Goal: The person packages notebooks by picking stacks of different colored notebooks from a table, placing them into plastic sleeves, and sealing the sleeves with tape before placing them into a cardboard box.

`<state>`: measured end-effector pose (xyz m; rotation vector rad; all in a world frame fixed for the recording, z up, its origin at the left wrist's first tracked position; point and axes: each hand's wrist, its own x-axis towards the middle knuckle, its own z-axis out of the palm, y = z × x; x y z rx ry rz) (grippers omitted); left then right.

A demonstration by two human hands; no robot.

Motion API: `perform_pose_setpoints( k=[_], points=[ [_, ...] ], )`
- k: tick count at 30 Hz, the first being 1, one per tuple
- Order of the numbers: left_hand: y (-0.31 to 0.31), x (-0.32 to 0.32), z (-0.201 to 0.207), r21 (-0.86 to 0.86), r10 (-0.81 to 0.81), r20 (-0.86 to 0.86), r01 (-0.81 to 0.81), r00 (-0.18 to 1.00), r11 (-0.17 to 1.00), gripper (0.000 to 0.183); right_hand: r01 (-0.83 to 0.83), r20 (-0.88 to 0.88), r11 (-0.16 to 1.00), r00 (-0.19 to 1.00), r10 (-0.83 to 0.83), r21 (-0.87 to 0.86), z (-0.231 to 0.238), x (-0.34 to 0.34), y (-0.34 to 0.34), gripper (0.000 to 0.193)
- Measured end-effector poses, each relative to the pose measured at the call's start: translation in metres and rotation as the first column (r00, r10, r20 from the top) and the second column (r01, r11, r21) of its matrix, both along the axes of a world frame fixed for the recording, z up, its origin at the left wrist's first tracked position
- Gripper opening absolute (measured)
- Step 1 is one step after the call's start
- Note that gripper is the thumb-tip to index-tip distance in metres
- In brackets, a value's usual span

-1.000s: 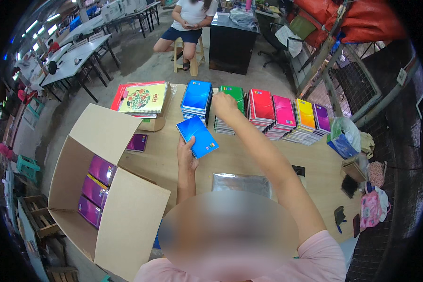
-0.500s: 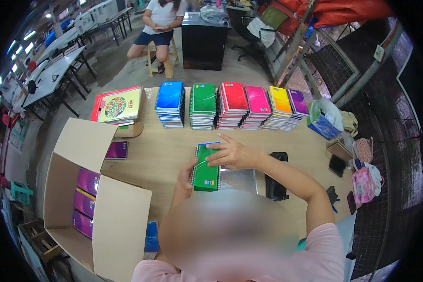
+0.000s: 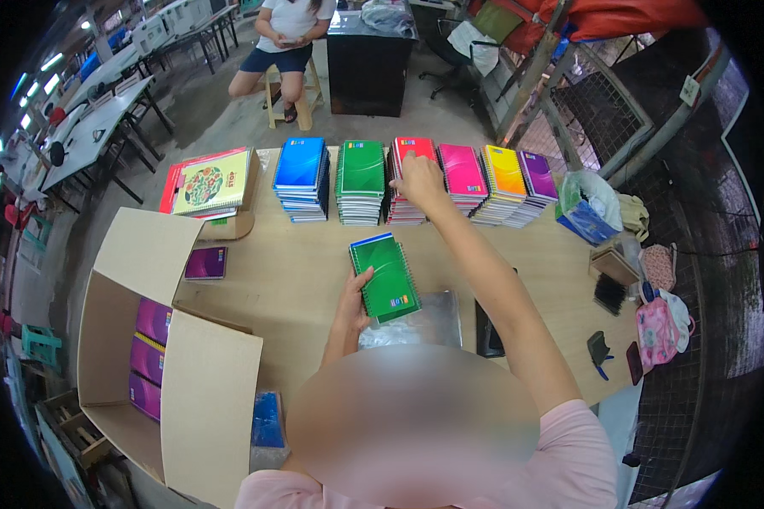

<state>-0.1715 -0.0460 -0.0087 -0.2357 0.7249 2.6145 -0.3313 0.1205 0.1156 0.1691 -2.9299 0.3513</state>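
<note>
My left hand (image 3: 353, 299) is closed on a green spiral notebook (image 3: 389, 276), held tilted above the middle of the table, with a blue cover edge showing behind its top. My right hand (image 3: 420, 181) reaches across to the stack of red notebooks (image 3: 410, 146), its fingers curled over the top one and gripping its left side; part of the grip is hidden. Beside that stack stand blue (image 3: 301, 161), green (image 3: 362, 167), pink (image 3: 462, 170), yellow (image 3: 505, 172) and purple (image 3: 538, 176) spiral notebook stacks. Clear plastic sleeves (image 3: 441, 314) lie under the held notebook.
An open carton (image 3: 212, 399) with purple notebooks (image 3: 148, 365) inside stands at the left. A purple notebook (image 3: 205, 263) and larger notebooks (image 3: 208, 187) lie behind it. A black item (image 3: 487, 331), a brush (image 3: 609, 294) and pouches (image 3: 656, 327) are at the right. A person (image 3: 287, 42) sits beyond.
My right hand has left the green notebook and moved up to the red stack. The left hand now holds the green notebook alone, turned so that its top leans left.
</note>
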Motion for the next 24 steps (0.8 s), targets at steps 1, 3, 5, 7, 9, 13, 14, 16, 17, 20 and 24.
perform_pose_setpoints(
  k=[1,3,5,7,9,13,14,16,17,20,24],
  points=[
    [0.001,0.000,0.001,0.008,0.001,-0.024,-0.001,1.000,1.000,0.044,0.008,-0.004,0.999,1.000,-0.007,0.031,0.000,-0.007,0.005,0.049],
    [0.004,-0.001,-0.001,0.005,-0.007,-0.037,0.007,0.999,1.000,0.041,0.025,-0.016,0.995,1.000,-0.024,0.092,0.000,-0.016,0.016,0.044],
    [-0.008,0.000,-0.007,-0.005,-0.025,-0.047,0.025,0.999,1.000,0.041,-0.052,-0.157,0.997,0.987,0.044,-0.049,0.019,-0.006,0.029,0.041],
    [-0.025,0.002,-0.019,-0.002,-0.069,-0.034,0.069,0.997,0.998,0.044,-0.252,-0.227,0.948,0.952,0.207,-0.194,0.055,0.022,0.032,0.040],
    [-0.026,0.006,-0.021,0.122,-0.182,0.023,0.178,0.983,0.976,0.045,-0.571,-0.294,0.762,0.818,0.495,-0.306,0.061,0.073,0.045,0.038],
    [0.004,0.022,0.025,0.335,-0.366,0.145,0.302,0.919,0.893,0.041,-0.832,-0.293,0.411,0.526,0.798,-0.373,0.004,0.145,0.059,0.034],
    [0.002,0.026,0.013,0.340,-0.361,0.125,0.302,0.924,0.891,0.041,-0.833,-0.220,0.398,0.502,0.837,-0.384,-0.004,0.158,0.053,0.037],
    [0.004,0.036,-0.027,0.364,-0.385,0.079,0.332,0.920,0.870,0.039,-0.797,-0.205,0.431,0.547,0.811,-0.423,-0.029,0.172,0.057,0.040],
    [0.008,0.041,-0.031,0.335,-0.370,0.104,0.318,0.923,0.887,0.038,-0.774,-0.194,0.452,0.576,0.794,-0.444,-0.037,0.175,0.063,0.041],
    [0.009,0.047,-0.029,0.295,-0.319,0.189,0.256,0.929,0.920,0.035,-0.756,-0.117,0.569,0.629,0.769,-0.323,-0.019,0.168,0.068,0.046],
    [0.016,0.043,-0.012,0.267,-0.299,0.185,0.245,0.936,0.932,0.034,-0.374,-0.223,0.859,0.924,0.311,-0.349,-0.029,0.111,0.116,0.042]
  ],
)
